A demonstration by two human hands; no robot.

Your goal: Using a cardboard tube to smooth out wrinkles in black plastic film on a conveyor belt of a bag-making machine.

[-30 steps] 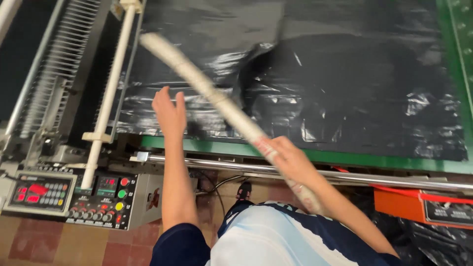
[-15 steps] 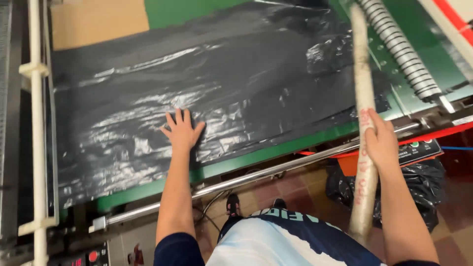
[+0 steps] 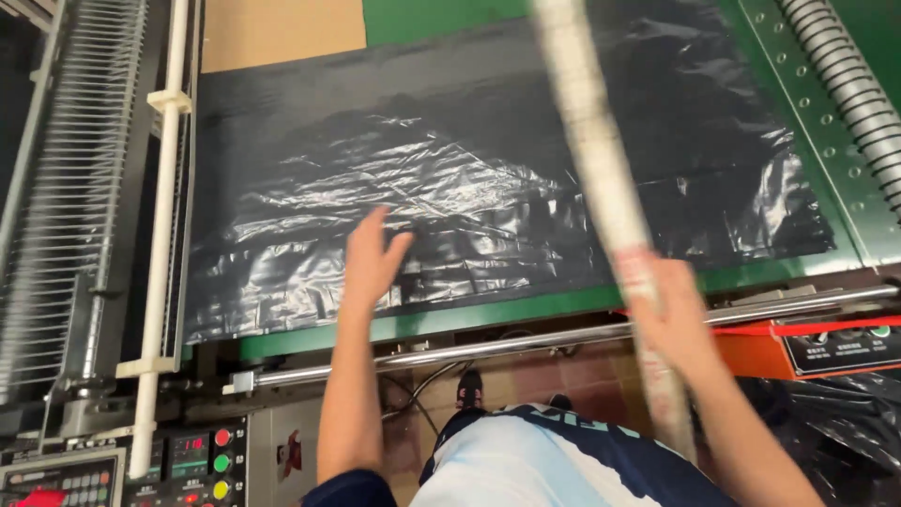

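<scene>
A stack of black plastic sheets lies flat on the green machine table. My left hand hovers over or rests on its near edge, fingers spread, holding nothing. My right hand grips a long pale wrapped stick. The stick is blurred and stretches from my hand across the sheets toward the top of the view. Its lower end runs past my wrist toward my body.
A white rod and a grey comb-like rack run along the left. A control panel with coloured buttons sits at bottom left. A steel rail fronts the table, an orange box at right, a coiled roller top right.
The stick has swung from the right side to lie over the middle of the sheets. My left hand has lifted slightly at the sheet's near edge. The view has shifted.
</scene>
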